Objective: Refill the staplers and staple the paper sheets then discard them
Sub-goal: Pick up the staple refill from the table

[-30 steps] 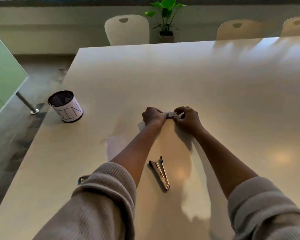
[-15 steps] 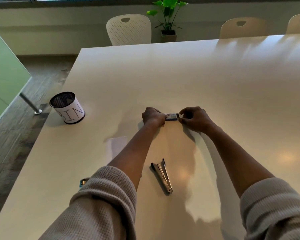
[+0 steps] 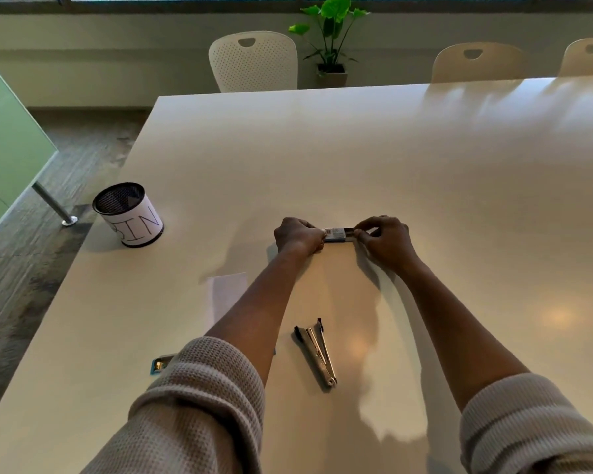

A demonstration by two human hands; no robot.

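A small staple box [image 3: 336, 234] lies low over the white table [image 3: 425, 172], held between both hands. My left hand [image 3: 298, 236] grips its left end with curled fingers. My right hand [image 3: 384, 239] pinches its right end. Nearer to me a metal stapler [image 3: 317, 350] lies swung open on the table between my forearms. White paper sheets [image 3: 226, 294] lie left of my left forearm, partly hidden by it. A second, blue stapler [image 3: 161, 363] peeks out beside my left sleeve.
A black mesh cup with a white label reading BIN [image 3: 128, 213] stands near the table's left edge. Chairs [image 3: 254, 59] and a potted plant [image 3: 329, 39] line the far side. A green panel [image 3: 7, 148] is at the left.
My right hand has slid rightward away from my left, and more of the staple box now shows between them. The stapler and paper lie where they were.
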